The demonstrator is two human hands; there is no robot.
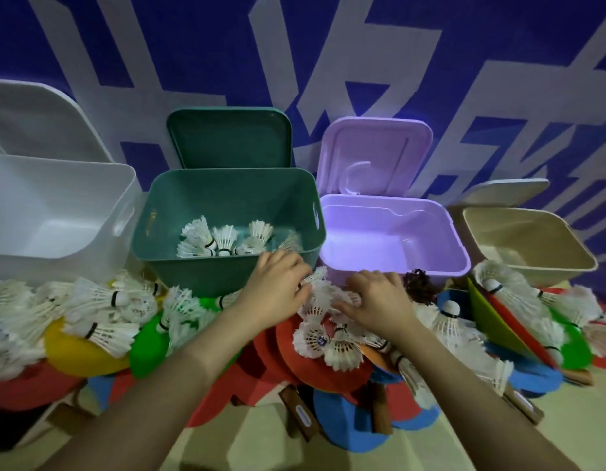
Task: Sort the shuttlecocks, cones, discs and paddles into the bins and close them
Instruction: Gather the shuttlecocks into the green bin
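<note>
Four open bins stand in a row across the middle of the frame, lids leaning back against the blue and white wall: a white bin (57,212) at the left, a green bin (227,198) beside it, a lilac bin (393,232) right of centre and a beige bin (529,243) at the far right. A handful of shuttlecocks (223,239) lies on the floor of the green bin; the other three show nothing inside.

Below the bins, a heap stretches across the lower half of the frame: loose shuttlecocks (101,300) piled over a yellow disc (74,351), a green disc (148,348) and red paddles (329,372) with wooden handles.

Both hands work at the centre of the heap, just in front of the green and lilac bins. The left hand (278,287) has its grip curled round a shuttlecock (315,277). The right hand (376,297) lies knuckles up on the feathers with fingers bent; whether its grip holds one I cannot tell.
</note>
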